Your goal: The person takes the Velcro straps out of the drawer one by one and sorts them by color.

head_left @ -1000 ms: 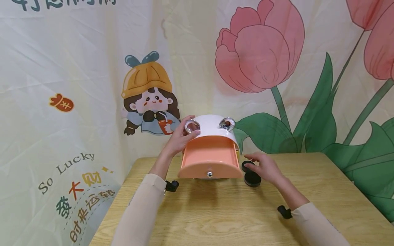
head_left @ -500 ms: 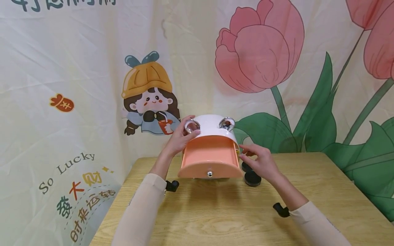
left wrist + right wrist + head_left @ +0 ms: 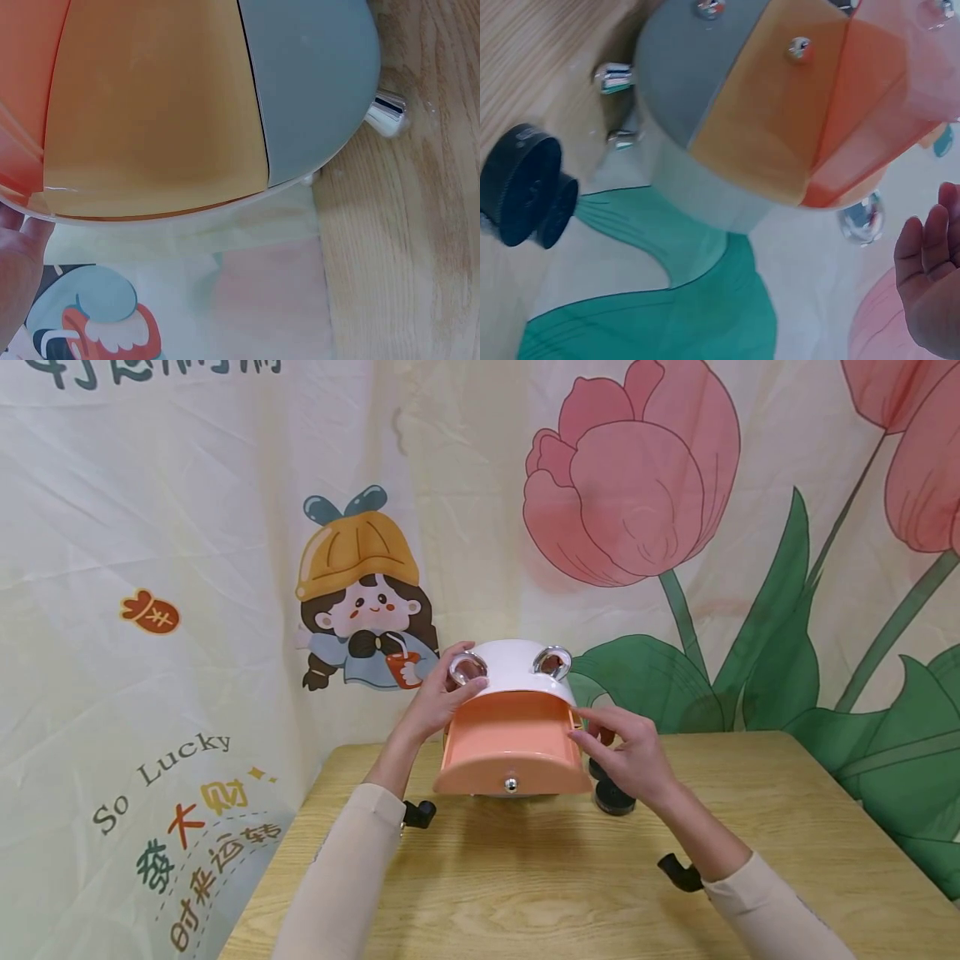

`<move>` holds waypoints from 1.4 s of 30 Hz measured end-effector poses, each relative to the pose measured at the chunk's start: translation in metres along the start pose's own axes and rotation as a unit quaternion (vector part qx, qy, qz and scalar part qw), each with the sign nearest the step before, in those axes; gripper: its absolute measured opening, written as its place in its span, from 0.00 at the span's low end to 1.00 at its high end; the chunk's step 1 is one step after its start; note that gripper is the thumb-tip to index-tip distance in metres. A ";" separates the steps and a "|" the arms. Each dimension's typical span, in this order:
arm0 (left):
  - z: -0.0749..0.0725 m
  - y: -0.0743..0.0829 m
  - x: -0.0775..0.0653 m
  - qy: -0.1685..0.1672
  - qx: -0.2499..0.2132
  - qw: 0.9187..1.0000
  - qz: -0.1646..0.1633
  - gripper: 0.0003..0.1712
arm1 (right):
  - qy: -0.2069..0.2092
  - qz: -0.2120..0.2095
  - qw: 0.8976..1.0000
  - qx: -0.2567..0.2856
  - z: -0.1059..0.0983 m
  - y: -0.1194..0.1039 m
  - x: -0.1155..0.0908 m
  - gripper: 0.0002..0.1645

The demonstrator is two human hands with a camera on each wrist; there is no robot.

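Observation:
A white dome-topped drawer box with two silver ring ears stands toward the back of the table. Its peach top drawer, with a small silver knob, is pulled out, and its visible floor is bare. Below it, the left wrist view shows a yellow drawer and a grey-blue drawer, both pushed in. My left hand grips the dome around the left ear, thumb on the front. My right hand is at the peach drawer's right side, thumb and forefinger apart, loosely bent; I see nothing held.
Two round black containers lie on the wooden table just right of the box, partly behind the right hand. Close behind the box hangs a printed cloth with tulips and a cartoon figure. Short silver feet support the box.
My right hand has moved from above the black containers leftward to the peach drawer's right side. The left hand, box and drawer stay where they were.

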State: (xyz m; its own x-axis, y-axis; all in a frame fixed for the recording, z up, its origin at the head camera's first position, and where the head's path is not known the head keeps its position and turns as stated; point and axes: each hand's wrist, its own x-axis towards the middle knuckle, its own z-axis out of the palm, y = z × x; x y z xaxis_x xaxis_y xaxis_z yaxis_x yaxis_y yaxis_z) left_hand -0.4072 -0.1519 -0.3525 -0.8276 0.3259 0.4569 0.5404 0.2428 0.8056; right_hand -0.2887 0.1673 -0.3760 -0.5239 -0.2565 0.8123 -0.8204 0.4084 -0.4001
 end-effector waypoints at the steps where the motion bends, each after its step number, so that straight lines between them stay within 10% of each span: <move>1: 0.000 0.000 0.000 0.000 0.000 1.000 -0.001 0.41 | 0.000 -0.004 1.000 0.005 0.000 -0.003 0.001 0.21; 25: 0.002 -0.003 -0.002 0.001 0.016 1.000 -0.004 0.41 | -0.098 -0.059 0.991 0.073 0.032 -0.052 -0.011 0.21; 42: 0.001 0.000 -0.001 -0.002 -0.018 1.000 -0.011 0.42 | -0.112 -0.051 0.992 0.016 0.053 -0.055 -0.014 0.14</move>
State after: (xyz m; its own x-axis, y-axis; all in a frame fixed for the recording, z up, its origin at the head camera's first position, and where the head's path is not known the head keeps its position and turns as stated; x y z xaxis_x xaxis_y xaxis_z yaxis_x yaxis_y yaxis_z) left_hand -0.4063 -0.1510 -0.3528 -0.8389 0.3240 0.4374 0.5159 0.2171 0.8287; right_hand -0.2483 0.1017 -0.3883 -0.4725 -0.4847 0.7361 -0.8767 0.3439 -0.3363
